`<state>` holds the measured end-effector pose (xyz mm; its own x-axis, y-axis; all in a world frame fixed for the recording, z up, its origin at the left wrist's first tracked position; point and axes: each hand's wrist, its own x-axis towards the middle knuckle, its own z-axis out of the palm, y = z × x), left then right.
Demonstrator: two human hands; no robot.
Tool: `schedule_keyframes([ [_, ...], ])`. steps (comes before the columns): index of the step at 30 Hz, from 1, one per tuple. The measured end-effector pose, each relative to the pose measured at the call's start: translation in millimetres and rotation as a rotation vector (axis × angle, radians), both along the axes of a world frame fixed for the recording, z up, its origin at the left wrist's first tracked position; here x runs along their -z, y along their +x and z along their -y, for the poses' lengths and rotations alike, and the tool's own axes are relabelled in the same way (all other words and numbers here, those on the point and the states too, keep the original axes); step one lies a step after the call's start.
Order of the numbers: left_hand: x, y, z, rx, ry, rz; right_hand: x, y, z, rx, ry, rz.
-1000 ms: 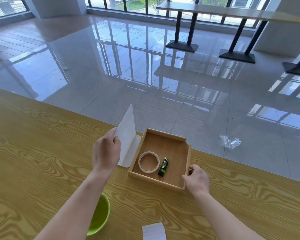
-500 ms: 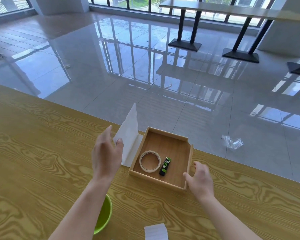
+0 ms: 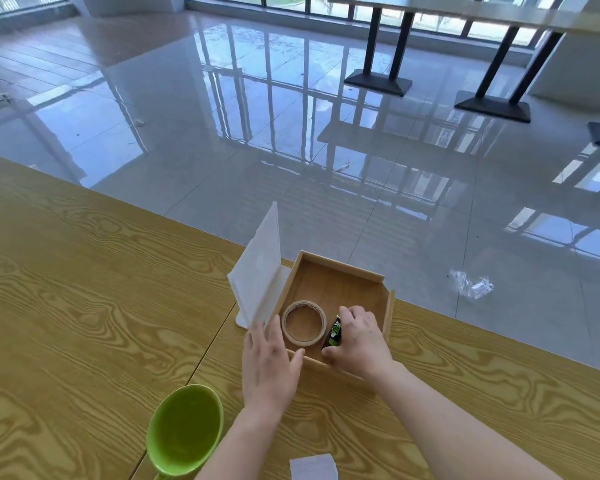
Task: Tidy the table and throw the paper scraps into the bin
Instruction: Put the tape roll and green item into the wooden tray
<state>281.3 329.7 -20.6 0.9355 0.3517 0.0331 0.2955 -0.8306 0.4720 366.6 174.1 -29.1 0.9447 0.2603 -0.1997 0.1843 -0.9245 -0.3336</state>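
Note:
A small wooden tray (image 3: 340,289) sits near the table's far edge. It holds a roll of tape (image 3: 303,323) and a small black and green stick (image 3: 334,332). My right hand (image 3: 359,337) reaches into the tray, with forefinger and thumb closed on the two ends of the stick. My left hand (image 3: 271,362) lies flat at the tray's near-left corner, thumb on the front wall, holding nothing. A white paper scrap (image 3: 314,467) lies at the table's near edge, cut off by the frame. No bin is in view.
A white napkin stand (image 3: 260,271) stands upright against the tray's left side. A green bowl (image 3: 184,427) sits near my left forearm. The wooden table (image 3: 84,289) stretches left. Crumpled clear plastic (image 3: 471,284) lies on the glossy floor beyond the table edge.
My left hand left the napkin stand and dropped to the tray's near-left corner. My right hand moved from the tray's right corner into the tray, onto the stick.

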Motion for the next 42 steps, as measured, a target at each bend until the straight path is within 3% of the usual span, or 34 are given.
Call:
schedule_keyframes([
  [7, 38.5, -4.6, -3.8, -0.043, -0.196, -0.012, 7.0, 12.9, 3.0, -0.045, -0.006, 0.104],
  [15, 62.1, -6.6, -7.4, -0.080, -0.184, 0.107, -8.3, 65.9, -29.5, 0.080, 0.150, 0.071],
  [29, 67.8, -7.5, -6.6, -0.097, -0.160, 0.092, 3.3, 90.3, -81.4, -0.052, 0.144, 0.025],
  [34, 67.5, -8.4, -6.7, -0.096, -0.146, 0.098, 0.4, 71.7, -54.0, 0.179, 0.310, 0.027],
  [39, 67.5, -7.2, -6.4, -0.085, -0.126, 0.104, 12.2, 40.5, -29.9, 0.227, 0.180, -0.127],
  [42, 65.9, -7.8, -6.4, -0.085, -0.130, 0.111, 15.1, 33.5, -32.8, 0.248, 0.193, -0.090],
])
